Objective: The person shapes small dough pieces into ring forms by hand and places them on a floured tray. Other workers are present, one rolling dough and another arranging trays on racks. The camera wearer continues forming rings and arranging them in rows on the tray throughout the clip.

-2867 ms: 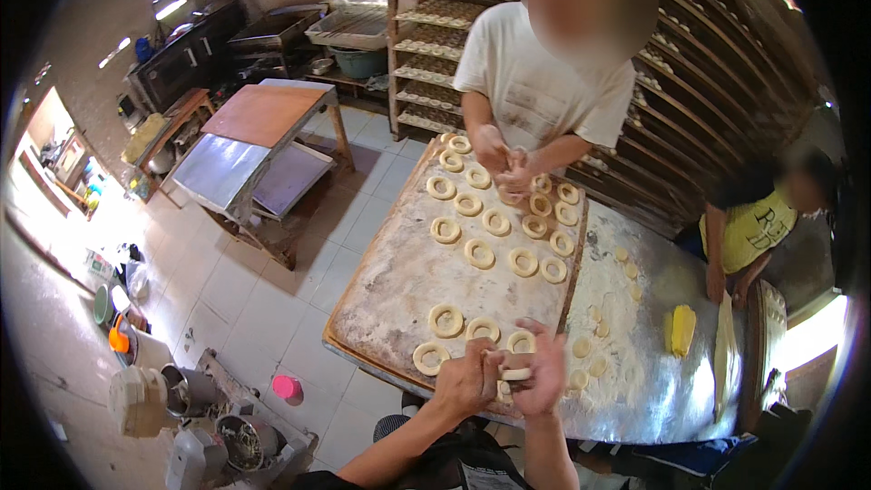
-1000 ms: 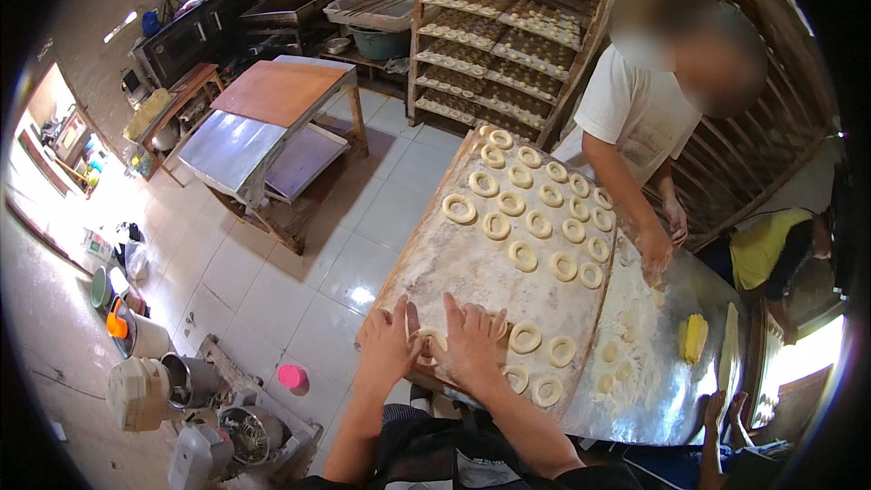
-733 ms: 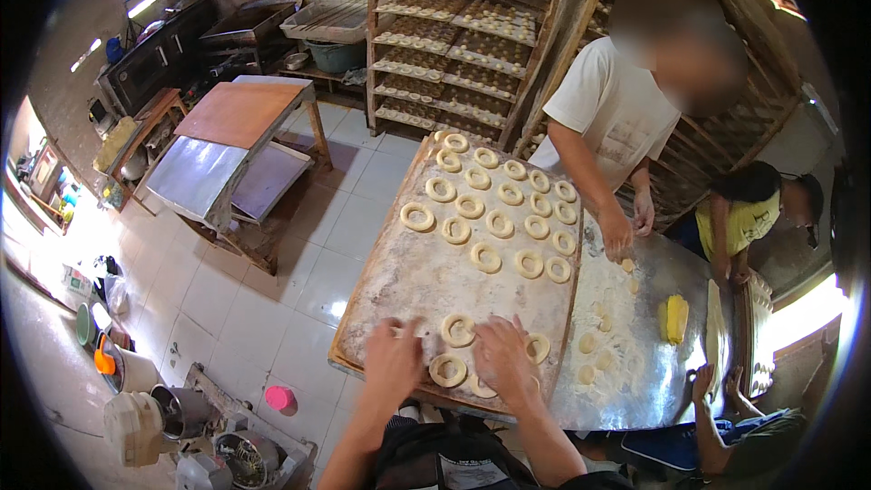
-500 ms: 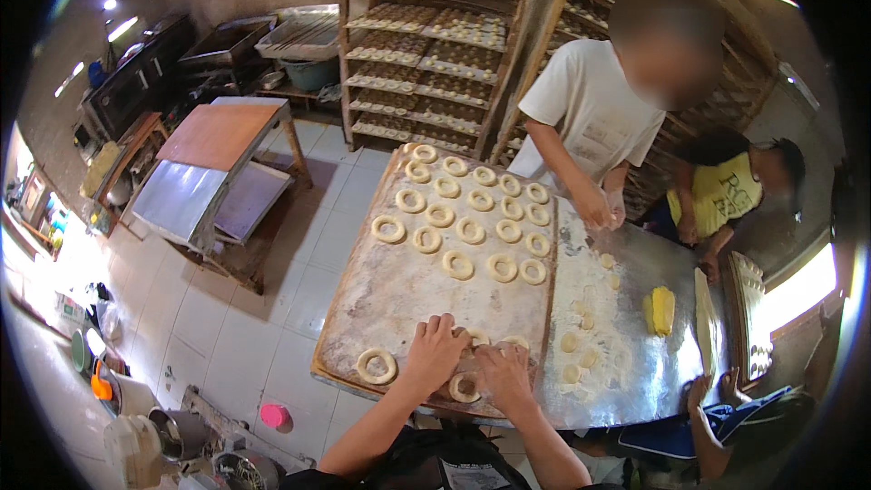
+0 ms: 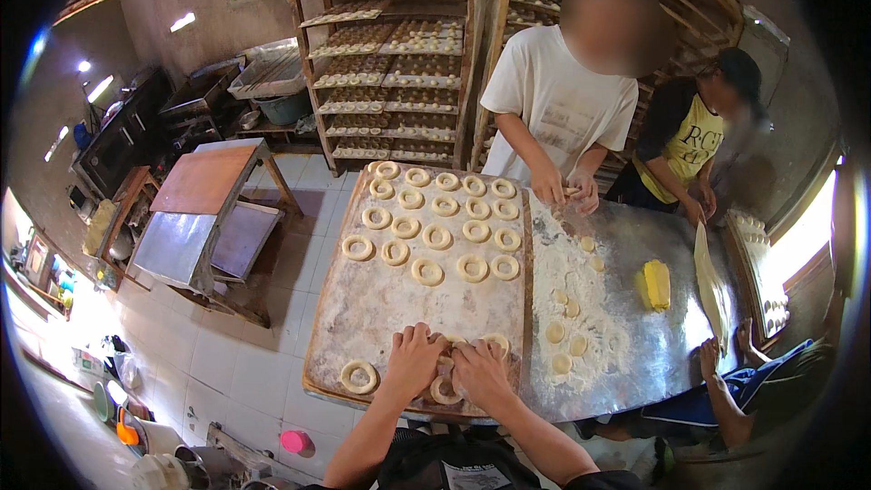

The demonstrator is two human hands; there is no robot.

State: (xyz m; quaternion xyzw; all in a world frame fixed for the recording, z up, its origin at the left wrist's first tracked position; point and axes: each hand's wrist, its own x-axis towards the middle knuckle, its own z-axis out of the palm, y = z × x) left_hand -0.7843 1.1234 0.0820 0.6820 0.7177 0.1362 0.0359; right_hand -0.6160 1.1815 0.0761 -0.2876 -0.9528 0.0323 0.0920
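Near the front edge of a floured wooden board [image 5: 349,327], my left hand [image 5: 415,361] and my right hand [image 5: 481,376] meet with curled fingers over a piece of dough, mostly hidden beneath them. A pale dough ring [image 5: 445,390] lies just below the gap between my hands, partly covered by the right one. Another dough ring [image 5: 496,342] shows past my right fingertips. Left of my left hand, a whole dough ring [image 5: 358,377] lies by itself. Several more dough rings [image 5: 436,236] fill the far half of the board in loose rows.
Right of the board, a metal table [image 5: 599,386] carries flour, small flat dough rounds [image 5: 562,364] and a yellow block [image 5: 655,285]. Across it, a person in white [image 5: 562,82] handles dough; two others hold a long dough sheet [image 5: 710,277]. Racks of trays [image 5: 390,82] stand behind.
The view has shifted, so the board sits further left and lower. My hands stay together over the dough with slight finger movement. The person in white has raised both hands around a dough piece.
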